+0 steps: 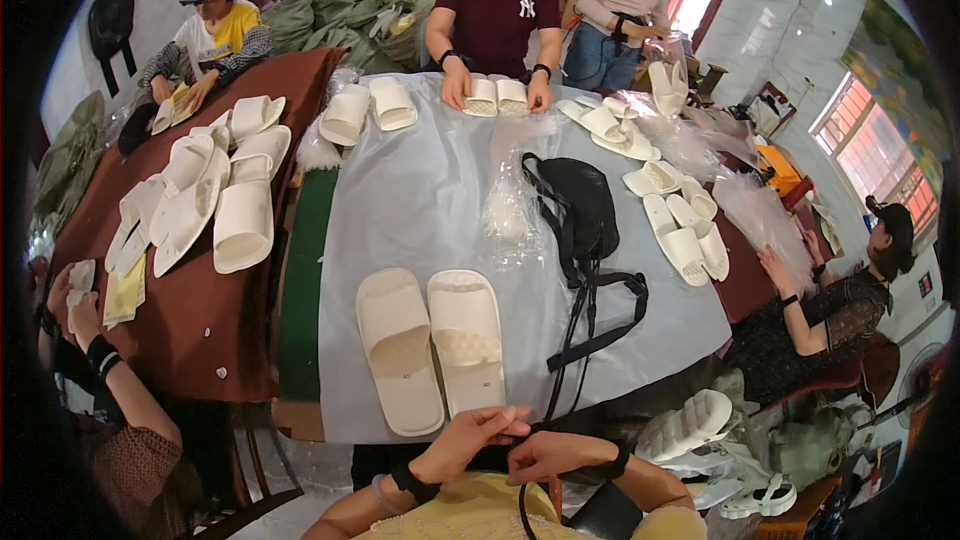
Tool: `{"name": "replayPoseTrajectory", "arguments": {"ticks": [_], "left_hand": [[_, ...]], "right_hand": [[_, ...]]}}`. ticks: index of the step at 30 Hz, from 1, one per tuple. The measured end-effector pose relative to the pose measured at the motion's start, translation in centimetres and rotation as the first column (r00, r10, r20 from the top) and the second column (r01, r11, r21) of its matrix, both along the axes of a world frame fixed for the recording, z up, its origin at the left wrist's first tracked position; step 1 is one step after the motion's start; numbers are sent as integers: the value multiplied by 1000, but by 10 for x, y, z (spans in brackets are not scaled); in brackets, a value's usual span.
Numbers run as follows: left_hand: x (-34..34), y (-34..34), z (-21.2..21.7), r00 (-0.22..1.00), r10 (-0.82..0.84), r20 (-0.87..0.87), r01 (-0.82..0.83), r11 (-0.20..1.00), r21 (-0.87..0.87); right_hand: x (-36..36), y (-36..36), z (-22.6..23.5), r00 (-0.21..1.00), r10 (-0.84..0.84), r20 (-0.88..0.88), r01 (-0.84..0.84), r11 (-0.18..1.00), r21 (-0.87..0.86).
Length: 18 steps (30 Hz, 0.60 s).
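Note:
My left hand (462, 446) and my right hand (562, 454) come together in front of my body, just off the table's near edge. The left fingers pinch a thin black cord (524, 512), which hangs down between my wrists. My right hand is curled closed beside it; what its fingers hold is hidden. Just beyond, a cream left slipper (400, 360) and a matching right slipper (467, 335) lie side by side, toes pointing away. A black bag (585, 205) lies to their right, its straps (610, 330) trailing toward my hands.
Grey sheeting (400, 200) covers the table, with clear plastic film (512, 210) on it. White slippers lie along the right side (680, 230) and on a brown-covered table (190, 330) at left. Across the table a person in maroon (495, 15) handles slippers; others work around.

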State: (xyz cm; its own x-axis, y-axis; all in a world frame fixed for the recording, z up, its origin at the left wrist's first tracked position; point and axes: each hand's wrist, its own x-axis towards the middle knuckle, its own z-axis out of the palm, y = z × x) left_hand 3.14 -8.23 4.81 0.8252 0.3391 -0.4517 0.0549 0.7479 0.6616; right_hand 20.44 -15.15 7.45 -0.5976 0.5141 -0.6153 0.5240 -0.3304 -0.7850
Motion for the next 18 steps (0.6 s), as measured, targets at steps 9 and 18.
{"name": "replayPoseTrajectory", "arguments": {"ticks": [9, 18], "left_hand": [[-38, 15, -15, 968, 218, -127, -214, 976, 44], [-56, 9, -12, 930, 209, -301, -167, 973, 157]], "right_hand": [[14, 23, 1, 997, -80, -9, 80, 970, 229], [54, 50, 7, 897, -441, 23, 379, 795, 475]]}}
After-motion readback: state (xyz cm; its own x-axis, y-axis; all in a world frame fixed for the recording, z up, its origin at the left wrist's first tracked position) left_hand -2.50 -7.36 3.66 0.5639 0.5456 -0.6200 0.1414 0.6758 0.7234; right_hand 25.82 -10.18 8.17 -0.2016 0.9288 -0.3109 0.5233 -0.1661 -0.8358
